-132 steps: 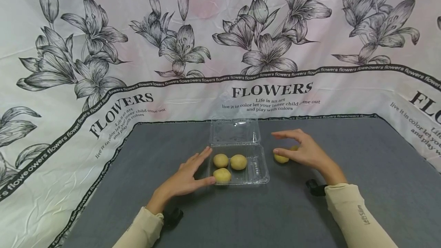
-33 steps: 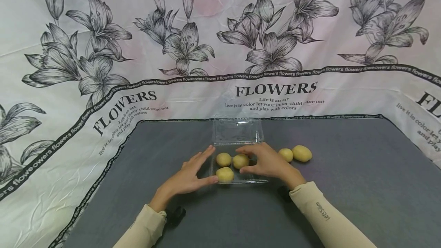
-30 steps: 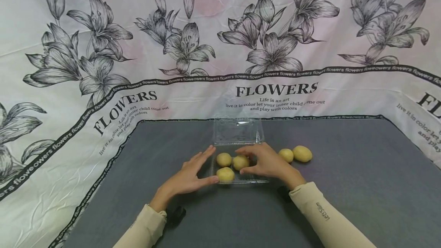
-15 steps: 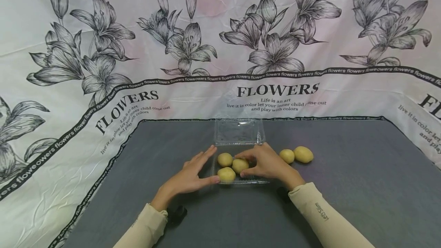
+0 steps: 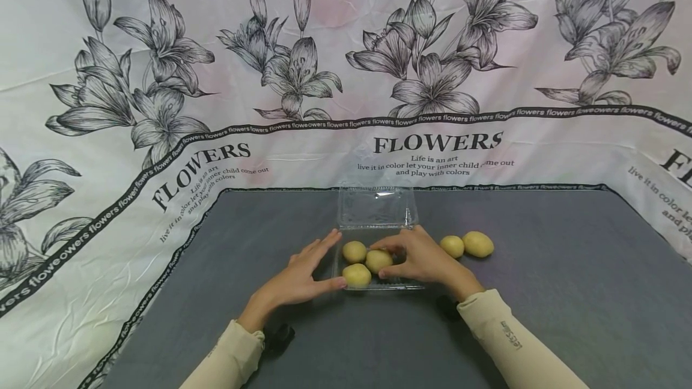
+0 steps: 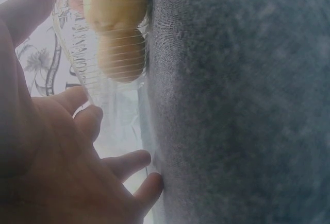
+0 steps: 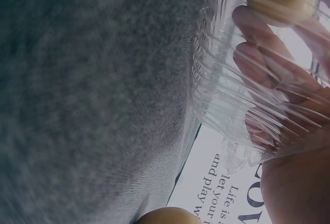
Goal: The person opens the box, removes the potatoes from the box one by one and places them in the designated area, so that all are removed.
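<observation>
Potato [image 5: 379, 262] pinched in my right hand [image 5: 418, 259] has shifted towards me inside the container [image 5: 399, 286] — nearer the front potato [image 5: 357, 276], so packing looks tighter — while my left hand [image 5: 300, 278] spreads wide alongside.

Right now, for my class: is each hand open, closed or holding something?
Left hand: open, beside the clear, rectangular plastic container.
Right hand: holding a yellow, rounded potato inside that container.

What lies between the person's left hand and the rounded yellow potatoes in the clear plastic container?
The container's ribbed side wall stands between the left hand and the potatoes, as the left wrist view shows.
</observation>
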`<state>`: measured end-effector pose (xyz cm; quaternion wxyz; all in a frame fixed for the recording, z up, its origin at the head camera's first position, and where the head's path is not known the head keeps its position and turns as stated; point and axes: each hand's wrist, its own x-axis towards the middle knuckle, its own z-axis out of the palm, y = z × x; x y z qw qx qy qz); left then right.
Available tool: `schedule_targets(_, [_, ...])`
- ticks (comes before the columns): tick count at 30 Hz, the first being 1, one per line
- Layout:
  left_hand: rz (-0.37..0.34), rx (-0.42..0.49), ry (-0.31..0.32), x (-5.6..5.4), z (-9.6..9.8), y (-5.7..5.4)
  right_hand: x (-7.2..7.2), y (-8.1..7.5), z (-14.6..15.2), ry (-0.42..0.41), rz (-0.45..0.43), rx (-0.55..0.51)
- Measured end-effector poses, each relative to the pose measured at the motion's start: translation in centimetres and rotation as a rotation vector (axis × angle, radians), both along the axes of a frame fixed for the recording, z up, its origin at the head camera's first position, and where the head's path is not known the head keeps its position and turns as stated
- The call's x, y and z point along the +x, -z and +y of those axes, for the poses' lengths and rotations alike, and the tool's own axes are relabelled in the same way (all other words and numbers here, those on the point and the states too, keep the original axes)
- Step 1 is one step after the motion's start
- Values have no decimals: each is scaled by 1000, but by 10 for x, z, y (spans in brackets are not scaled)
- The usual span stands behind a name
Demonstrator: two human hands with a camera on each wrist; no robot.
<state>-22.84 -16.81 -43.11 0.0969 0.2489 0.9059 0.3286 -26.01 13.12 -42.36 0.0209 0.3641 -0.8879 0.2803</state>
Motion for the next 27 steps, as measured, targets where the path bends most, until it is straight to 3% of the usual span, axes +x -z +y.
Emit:
schedule_targets(16, [13, 11, 3, 0, 0, 1, 3, 0, 6, -20, 2, -57])
schedule_targets(27, [8, 7, -2, 0, 1, 2, 7, -5, 10, 7, -43, -196])
